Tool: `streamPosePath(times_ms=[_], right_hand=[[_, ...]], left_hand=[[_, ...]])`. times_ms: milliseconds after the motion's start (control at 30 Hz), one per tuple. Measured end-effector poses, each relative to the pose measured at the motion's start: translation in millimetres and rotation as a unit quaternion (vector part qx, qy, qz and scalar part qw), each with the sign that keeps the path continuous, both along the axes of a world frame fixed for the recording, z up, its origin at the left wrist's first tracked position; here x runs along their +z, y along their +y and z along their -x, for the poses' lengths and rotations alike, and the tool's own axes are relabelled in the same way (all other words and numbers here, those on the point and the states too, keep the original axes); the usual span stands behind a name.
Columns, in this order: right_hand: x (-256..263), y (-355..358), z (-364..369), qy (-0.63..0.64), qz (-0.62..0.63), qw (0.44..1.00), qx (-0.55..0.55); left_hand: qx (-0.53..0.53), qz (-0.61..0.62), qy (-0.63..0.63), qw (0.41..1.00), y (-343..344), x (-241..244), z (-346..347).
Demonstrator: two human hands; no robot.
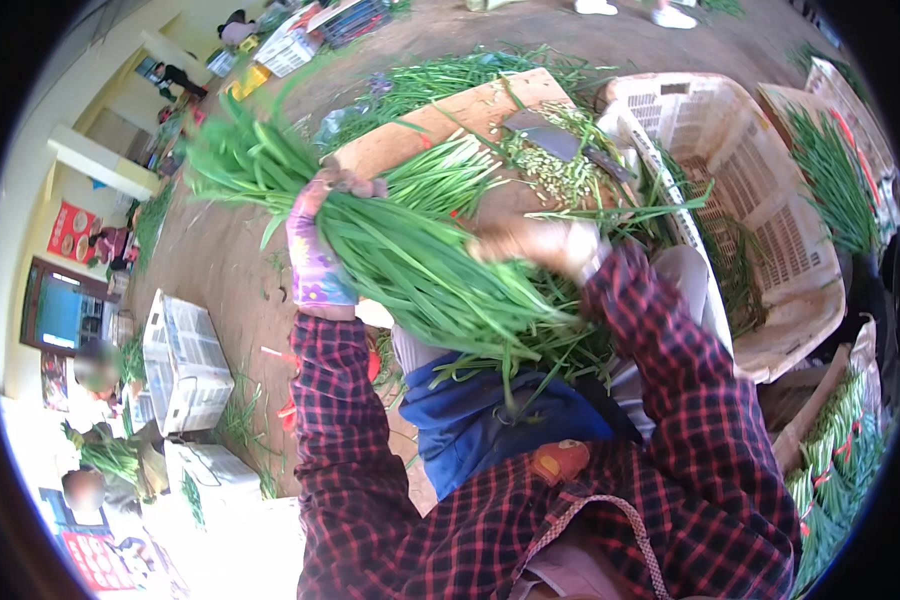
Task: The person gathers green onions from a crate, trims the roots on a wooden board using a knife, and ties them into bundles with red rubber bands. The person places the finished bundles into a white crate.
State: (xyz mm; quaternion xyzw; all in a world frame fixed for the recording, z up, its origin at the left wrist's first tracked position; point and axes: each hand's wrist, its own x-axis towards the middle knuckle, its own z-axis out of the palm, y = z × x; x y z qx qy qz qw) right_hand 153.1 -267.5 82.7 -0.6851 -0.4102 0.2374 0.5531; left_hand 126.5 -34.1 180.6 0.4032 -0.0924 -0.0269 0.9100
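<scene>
A large bundle of long, flat green leaves, like garlic chives (427, 262), lies across my lap and is held up by my left hand (326, 217), in a patterned glove. My right hand (544, 244) is blurred by motion above the bundle's right part; whether it holds anything cannot be told. Beyond the bundle lies a wooden board (450, 124). Pale-ended stalks (446, 172) lie beside it. A cleaver-like knife with a dark blade (544, 136) rests among cut stalk ends (551, 176). Loose leaves (570, 352) cover part of the blue cloth (495, 420) on my lap.
A large plastic crate (787, 225) with some leaves inside stands close on my right. Tied bundles (832, 465) lie at the lower right. Loose greens (450, 75) lie behind the board. White crates (187, 360) stand at left, near other people (112, 450).
</scene>
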Motion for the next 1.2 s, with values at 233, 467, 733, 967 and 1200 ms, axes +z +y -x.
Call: streamPosePath(times_ms=[233,467,733,967,1200], right_hand=[[-67,-31,70,0.453,-0.182,0.87,-0.069],[-13,-21,122,0.513,-0.217,0.821,-0.123],[-60,-101,158,0.291,-0.095,0.879,-0.365],[14,-23,122,-0.19,0.019,0.912,-0.363],[14,27,59,0.187,-0.188,0.927,-0.264]], left_hand=[[0.126,0.017,0.041,0.991,53,-35,0],[0.248,-0.003,0.077,0.966,84,-53,0],[0.265,0.013,0.047,0.963,115,-46,15],[0.3,0.014,0.035,0.953,100,-25,34],[0.221,0.053,0.008,0.974,45,4,37]])
